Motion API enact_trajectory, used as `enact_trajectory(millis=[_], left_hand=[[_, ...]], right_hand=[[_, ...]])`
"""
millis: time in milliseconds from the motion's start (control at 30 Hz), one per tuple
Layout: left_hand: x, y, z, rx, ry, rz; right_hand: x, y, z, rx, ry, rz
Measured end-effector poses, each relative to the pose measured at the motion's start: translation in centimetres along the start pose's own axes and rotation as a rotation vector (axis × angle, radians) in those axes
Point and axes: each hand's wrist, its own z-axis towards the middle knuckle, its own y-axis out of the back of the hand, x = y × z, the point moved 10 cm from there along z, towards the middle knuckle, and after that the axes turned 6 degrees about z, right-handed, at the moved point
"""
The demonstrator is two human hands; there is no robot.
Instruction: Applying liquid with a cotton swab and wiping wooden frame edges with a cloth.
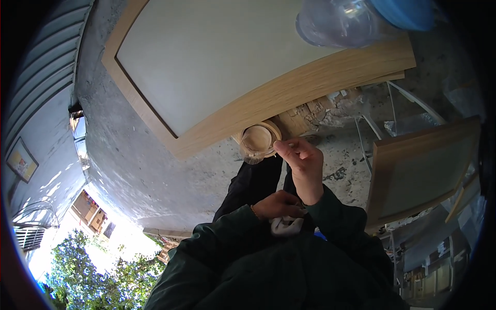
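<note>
A round roll of wood-coloured banding sits under the lower edge of a large wood-framed panel with a pale centre. My right hand is raised beside the roll, its thumb and fingertips pinched at the roll's right rim. Lower down, close to my body, my left hand is closed on a crumpled white cloth. Both forearms wear dark green sleeves. Whether a loose strip runs from the roll to my fingers cannot be made out.
A second, smaller wood-framed panel leans at the right. A clear plastic jug with a blue cap lies at the top. Thin white metal rods and rubble rest on the grey concrete ground. Bushes are at lower left.
</note>
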Motion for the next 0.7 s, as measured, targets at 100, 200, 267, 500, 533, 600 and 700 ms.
enact_trajectory(millis=[100, 200, 267, 500, 533, 600, 700], left_hand=[[0.2, 0.2, 0.1, 0.013, 0.03, 0.027], [0.1, -0.3, 0.1, 0.041, 0.026, 0.018], [-0.7, -0.4, 0.2, 0.043, -0.006, -0.074], [-1.6, -0.4, 0.2, -0.043, -0.009, -0.039], [-2.0, 0.1, 0.1, -0.069, -0.035, 0.027], [-3.4, 0.6, 0.4, -0.072, -0.066, 0.115], [-2.6, -1.3, 0.1, 0.062, 0.28, 0.129]], right_hand=[[-1.2, -0.1, -0.3, 0.096, -0.202, 0.092], [-0.9, -0.5, -1.0, 0.164, -0.305, 0.336], [-0.5, -1.1, -1.8, 0.21, -0.394, 0.491], [2.7, -0.9, -3.5, 0.39, -0.415, 0.97], [3.7, -0.3, -3.6, 0.397, -0.39, 1.013], [6.0, 1.9, -3.8, 0.414, -0.283, 1.082], [9.2, 6.1, -4.4, 0.445, -0.055, 1.132]])
